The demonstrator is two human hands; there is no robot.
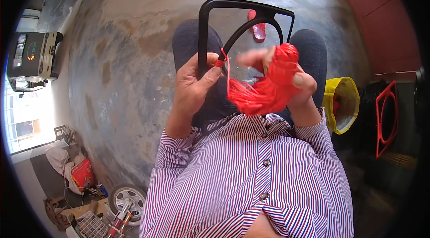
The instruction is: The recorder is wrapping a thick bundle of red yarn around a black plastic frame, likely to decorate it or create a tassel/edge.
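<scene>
A black frame (242, 3) with a curved inner bar stands upright between my knees. My left hand (191, 86) is closed on its left side, thumb pressed near a short red winding (219, 62) around the inner bar. From that winding a strand runs down to a thick bundle of red cord (264, 97), tied tightly at its upper end. My right hand (303, 95) grips this bundle to the right of the frame. Its thumb lies against the cord, and its outstretched fingers are blurred by motion. The frame's lower part is hidden by my left hand and the cord.
A yellow bag (330, 103) stands open by my right knee with something red inside. Beyond it is a red-wrapped frame (380, 119). A red shoe (258, 32) shows ahead on the concrete floor. A vehicle (33, 61) and a wheel (117, 198) are at left.
</scene>
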